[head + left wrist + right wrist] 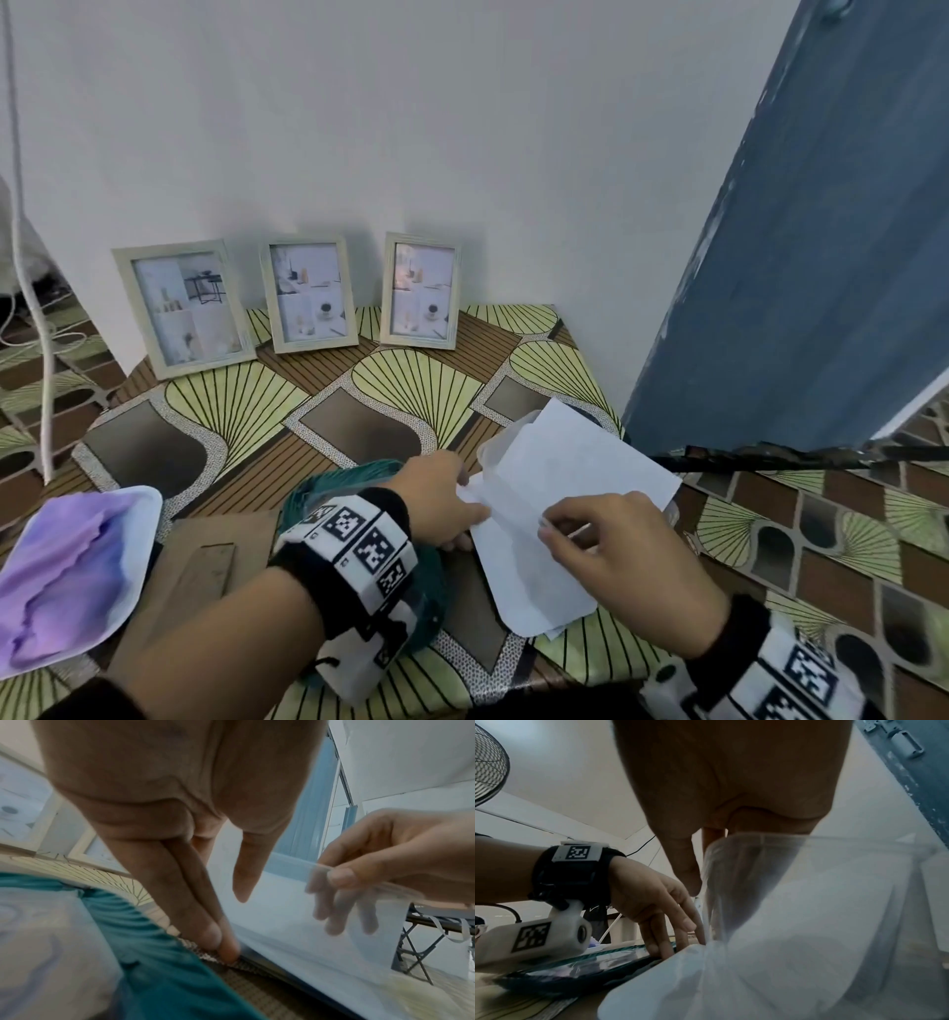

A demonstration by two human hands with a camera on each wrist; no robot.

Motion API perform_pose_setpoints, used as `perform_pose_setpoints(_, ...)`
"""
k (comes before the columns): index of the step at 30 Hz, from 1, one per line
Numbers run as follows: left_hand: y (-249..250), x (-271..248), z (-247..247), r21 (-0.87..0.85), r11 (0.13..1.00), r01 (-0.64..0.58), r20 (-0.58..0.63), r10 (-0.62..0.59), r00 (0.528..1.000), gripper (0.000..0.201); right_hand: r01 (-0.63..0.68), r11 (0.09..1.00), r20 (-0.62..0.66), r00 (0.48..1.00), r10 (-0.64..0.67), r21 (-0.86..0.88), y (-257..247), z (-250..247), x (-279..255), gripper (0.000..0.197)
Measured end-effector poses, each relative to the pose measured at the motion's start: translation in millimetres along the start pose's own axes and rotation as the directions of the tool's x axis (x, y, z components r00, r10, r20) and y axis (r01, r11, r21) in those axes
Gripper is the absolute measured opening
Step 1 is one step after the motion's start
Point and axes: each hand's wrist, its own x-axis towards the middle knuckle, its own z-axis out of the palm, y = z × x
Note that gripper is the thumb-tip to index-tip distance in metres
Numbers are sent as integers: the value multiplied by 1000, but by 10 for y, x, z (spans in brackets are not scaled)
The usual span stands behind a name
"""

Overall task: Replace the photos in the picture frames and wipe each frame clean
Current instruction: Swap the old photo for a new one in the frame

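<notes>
I judge it early: three frames (308, 295) stand untouched. My left hand (436, 501) presses flat; my right hand (611, 545) pinches the plastic sleeve (570, 493).

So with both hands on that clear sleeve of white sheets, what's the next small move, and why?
Probably slide one sheet out: the right hand pinches the clear sleeve open, the left hand pins the white sheets flat, and three frames stand waiting.
</notes>
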Motion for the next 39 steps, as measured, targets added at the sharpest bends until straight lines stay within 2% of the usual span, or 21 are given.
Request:
perform_pose_setpoints(4,-74,-135,-60,-9,998,-59,-44,59,997,37,-12,1000,68,998,10,27,-23,-51,-19,22)
perform_pose_setpoints(6,-108,-220,-60,-27,993,-115,-135,110,985,42,-17,997,65,998,12,81,-45,-115,-9,24)
perform_pose_setpoints(8,-132,-298,-32,-104,976,-193,-261,160,952,47,10,997,-15,1000,-9,81,-47,-208,31,23)
perform_pose_setpoints(10,-123,-350,30,-235,932,-275,-322,192,927,49,57,998,-115,992,-59,-25,-7,-319,106,18)
perform_pose_setpoints(12,-96,-355,118,-368,872,-325,-353,192,916,51,64,975,-129,987,-93,-214,56,-431,207,20)
perform_pose_setpoints(16,-69,-301,282,-494,796,-349,-348,187,919,63,-10,887,-10,1000,6,-461,219,-562,393,54)
perform_pose_setpoints(19,-101,-257,353,-442,838,-320,-330,180,927,66,-29,846,59,996,71,-532,304,-570,485,67)
perform_pose_setpoints(23,-107,-263,386,-382,872,-305,-344,173,923,69,-5,826,73,996,55,-563,361,-533,547,57)
perform_pose_setpoints(30,-92,-269,374,-402,864,-303,-340,166,926,69,-44,904,-27,999,36,-426,406,-498,571,19)
perform_pose_setpoints(36,-109,-244,376,-394,865,-310,-352,169,921,66,-114,958,-163,984,72,-263,398,-543,536,3)
perform_pose_setpoints(39,-115,-263,352,-390,862,-323,-366,177,914,63,-119,965,-184,980,76,-235,334,-592,520,12)
